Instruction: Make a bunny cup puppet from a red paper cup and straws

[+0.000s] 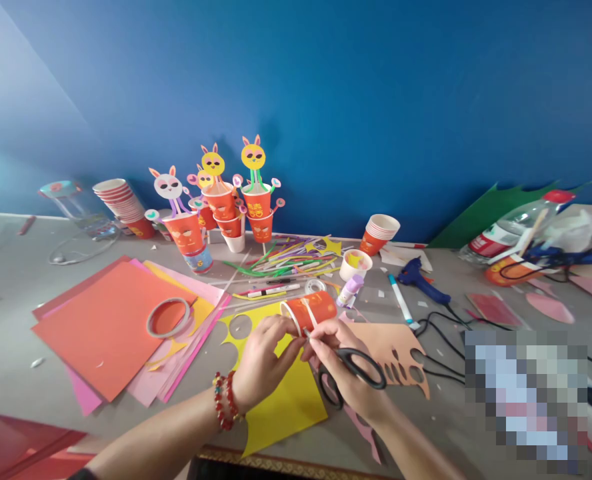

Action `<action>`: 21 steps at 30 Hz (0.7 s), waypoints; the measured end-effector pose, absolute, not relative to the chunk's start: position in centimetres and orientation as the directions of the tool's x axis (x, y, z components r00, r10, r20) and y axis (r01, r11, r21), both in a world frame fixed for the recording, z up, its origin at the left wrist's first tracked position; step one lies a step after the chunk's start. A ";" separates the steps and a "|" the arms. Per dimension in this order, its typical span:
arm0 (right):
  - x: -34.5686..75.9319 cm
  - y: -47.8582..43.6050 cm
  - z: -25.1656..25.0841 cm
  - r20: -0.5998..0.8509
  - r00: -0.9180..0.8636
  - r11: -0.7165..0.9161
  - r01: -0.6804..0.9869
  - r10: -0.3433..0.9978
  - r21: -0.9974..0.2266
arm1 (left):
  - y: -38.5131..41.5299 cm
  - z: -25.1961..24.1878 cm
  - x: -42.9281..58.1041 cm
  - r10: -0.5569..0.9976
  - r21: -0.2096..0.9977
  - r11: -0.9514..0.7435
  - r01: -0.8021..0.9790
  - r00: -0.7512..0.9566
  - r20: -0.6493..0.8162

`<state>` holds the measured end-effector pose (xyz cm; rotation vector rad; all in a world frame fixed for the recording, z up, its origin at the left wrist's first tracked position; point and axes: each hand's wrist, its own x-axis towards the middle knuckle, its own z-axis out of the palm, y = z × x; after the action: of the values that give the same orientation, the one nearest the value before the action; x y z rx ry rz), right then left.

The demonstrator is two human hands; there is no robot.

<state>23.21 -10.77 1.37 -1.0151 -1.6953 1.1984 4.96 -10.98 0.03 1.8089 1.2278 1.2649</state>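
An orange paper cup lies tipped on its side, its open rim toward my left hand. My left fingers and thumb grip that rim. My right hand has black-handled scissors in it, the finger loops sticking out behind the fingers. Its fingertips meet the left thumb at the cup's edge, and the blades are mostly hidden there. Under both hands spreads a yellow sheet with round cut-outs. A peach sheet with cut holes lies beside the right hand.
Rabbit-faced cup figures stand at the back left. Pipe cleaners, a glue stick and a blue glue gun lie beyond the cup. Coloured paper bearing a tape roll is at left; a bottle is at right.
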 end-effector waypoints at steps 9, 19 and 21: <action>23.8 -10.6 1.4 0.087 -0.333 0.075 -0.051 0.939 -0.996 | -10.3 0.0 4.1 0.915 0.842 -0.389 0.374 0.047 0.402; 25.0 -10.1 2.9 0.116 -0.411 0.172 0.102 0.904 -0.980 | -9.5 -0.1 2.6 0.828 0.744 -0.550 0.380 0.126 0.547; 25.0 -10.1 3.2 0.147 -0.449 0.232 0.142 0.881 -0.962 | -9.4 -0.2 2.4 0.810 0.726 -0.577 0.375 0.148 0.568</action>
<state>25.03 -10.07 3.16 -0.9487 -1.7715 1.2732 2.45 -9.42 -0.18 2.0177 1.1311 1.4156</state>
